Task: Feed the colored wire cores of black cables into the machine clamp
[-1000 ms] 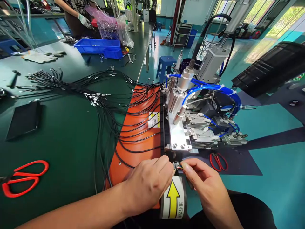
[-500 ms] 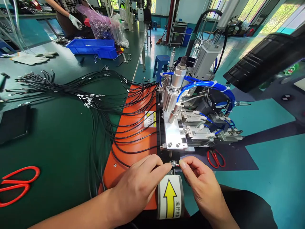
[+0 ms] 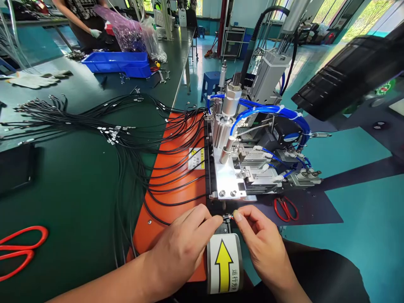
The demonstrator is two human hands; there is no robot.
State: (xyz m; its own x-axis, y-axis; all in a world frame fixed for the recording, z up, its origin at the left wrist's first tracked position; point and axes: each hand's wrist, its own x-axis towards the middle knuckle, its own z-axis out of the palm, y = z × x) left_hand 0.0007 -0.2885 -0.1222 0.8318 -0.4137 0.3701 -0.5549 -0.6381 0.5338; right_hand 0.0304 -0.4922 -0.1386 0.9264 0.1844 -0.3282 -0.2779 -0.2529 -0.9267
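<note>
My left hand (image 3: 186,242) is closed in a pinch on the end of a black cable (image 3: 154,212), just below the front of the machine. Short thin wires (image 3: 229,217) stick out of that cable end. Thumb and index finger of my right hand (image 3: 267,242) pinch the tips of these wires; its other fingers are curled. Both hands are over the machine's front edge, above the white label with a yellow arrow (image 3: 224,263). The machine (image 3: 229,179), with metal cylinders and blue air hoses, stands right beyond my fingers.
Several black cables (image 3: 126,143) spread over the orange plate (image 3: 164,160) and green table. Red-handled scissors (image 3: 22,248) lie at the left, more red-handled cutters (image 3: 285,209) at the right. A blue bin (image 3: 116,63) and a gloved co-worker (image 3: 85,21) are at the back left.
The whole view has shifted slightly left. Both hands keep their pinch on the cable end and wires. The co-worker's gloved hand has moved lower.
</note>
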